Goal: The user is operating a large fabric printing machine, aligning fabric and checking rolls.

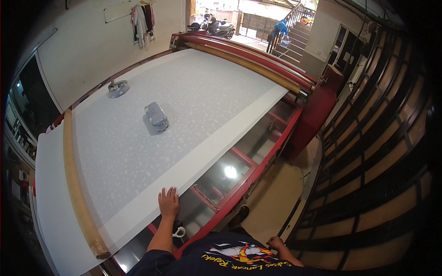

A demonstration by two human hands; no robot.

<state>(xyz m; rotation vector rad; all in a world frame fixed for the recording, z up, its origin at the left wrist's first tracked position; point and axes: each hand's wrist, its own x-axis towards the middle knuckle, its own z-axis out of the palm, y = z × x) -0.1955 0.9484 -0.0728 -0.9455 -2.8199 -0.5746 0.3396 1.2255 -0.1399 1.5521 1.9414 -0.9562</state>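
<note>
So closest in, the left hand (168, 201) is pressed flat, fingers spread, holding nothing, right on the near edge of the white fabric sheet (184, 106) where it overhangs the glass tabletop (239, 161). The right hand (275, 242) hangs down by the hip, loosely curled and empty as far as I can tell. Looks to me like the smoothing stage of laying the cloth out. The next bit probably needs an even sweep along that edge without dragging the layer. Further up, a grey block weight (157, 116) sits mid-sheet, a round metal weight (118, 88) beyond it, and the long cardboard roll (248, 62) at the far end.
</note>
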